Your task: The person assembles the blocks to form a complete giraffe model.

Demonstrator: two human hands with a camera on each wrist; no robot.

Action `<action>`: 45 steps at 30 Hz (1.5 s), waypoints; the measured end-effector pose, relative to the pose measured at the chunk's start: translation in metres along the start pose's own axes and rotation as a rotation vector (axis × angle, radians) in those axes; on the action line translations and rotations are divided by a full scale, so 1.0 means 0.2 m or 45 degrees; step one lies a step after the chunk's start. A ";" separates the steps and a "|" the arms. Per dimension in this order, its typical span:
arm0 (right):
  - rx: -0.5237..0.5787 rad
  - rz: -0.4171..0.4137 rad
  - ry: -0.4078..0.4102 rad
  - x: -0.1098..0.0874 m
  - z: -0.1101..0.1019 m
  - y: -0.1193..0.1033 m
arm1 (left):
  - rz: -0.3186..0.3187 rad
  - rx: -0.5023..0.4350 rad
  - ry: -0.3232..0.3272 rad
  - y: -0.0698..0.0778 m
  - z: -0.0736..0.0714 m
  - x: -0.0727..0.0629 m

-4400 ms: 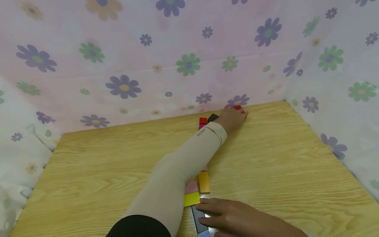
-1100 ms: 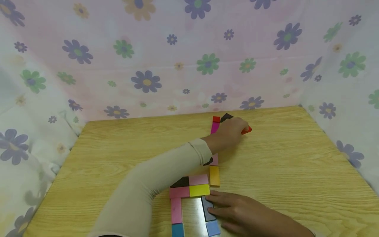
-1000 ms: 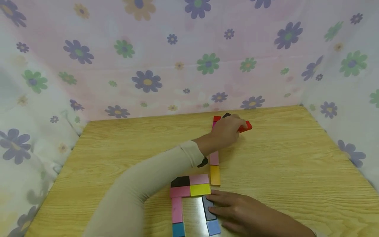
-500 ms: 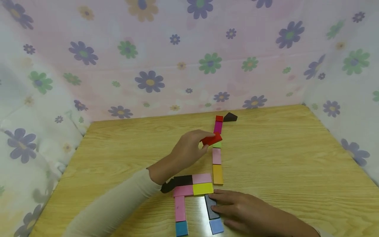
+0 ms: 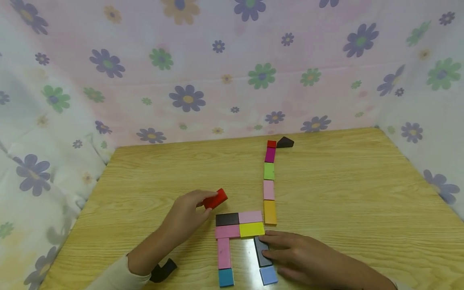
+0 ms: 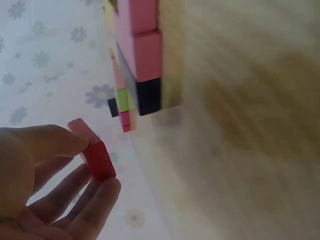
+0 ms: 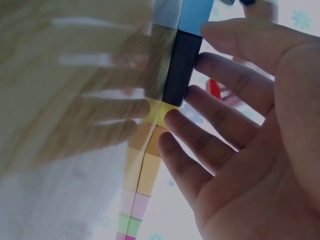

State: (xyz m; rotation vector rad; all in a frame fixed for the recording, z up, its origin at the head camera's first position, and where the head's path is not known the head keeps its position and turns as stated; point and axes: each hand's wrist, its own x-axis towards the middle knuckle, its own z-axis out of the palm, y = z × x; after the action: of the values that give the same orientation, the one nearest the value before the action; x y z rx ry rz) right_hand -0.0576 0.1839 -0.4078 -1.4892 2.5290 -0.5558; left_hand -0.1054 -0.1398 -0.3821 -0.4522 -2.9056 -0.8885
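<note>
My left hand point(image 5: 183, 215) pinches a red block point(image 5: 216, 199) between thumb and fingers, just above the table and left of the laid-out blocks. In the left wrist view, the red block point(image 6: 97, 155) sits tilted at the fingertips. Nearest to it in the layout is a black block point(image 5: 227, 219), next to a pink block point(image 5: 250, 216). My right hand point(image 5: 302, 255) rests with fingers extended against a dark grey block point(image 5: 262, 251). In the right wrist view its fingers point(image 7: 235, 120) lie along the row, near that dark block point(image 7: 182, 67) and a yellow one.
Below lie a pink block point(image 5: 224, 253), a teal block point(image 5: 226, 278) and a light blue block point(image 5: 268, 275). A column with an orange block point(image 5: 270, 212) and a green block point(image 5: 269, 171) runs back to a black angled block point(image 5: 285, 142). Flowered cloth point(image 5: 217, 100) walls the table.
My left hand has picked up the red block at the back right and carried it left and nearer, past the column. My right hand has stayed at the dark grey block. The head view has shifted.
</note>
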 end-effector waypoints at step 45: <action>-0.048 -0.020 0.040 0.01 0.01 0.01 | 0.064 0.330 -0.148 -0.10 0.03 -0.24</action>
State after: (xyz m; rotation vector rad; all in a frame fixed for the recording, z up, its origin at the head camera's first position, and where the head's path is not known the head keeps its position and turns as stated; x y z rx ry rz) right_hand -0.0598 0.1825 -0.4113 -1.5256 2.5675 -0.5409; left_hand -0.0662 -0.1647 -0.4061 -0.5678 -3.0391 -0.4838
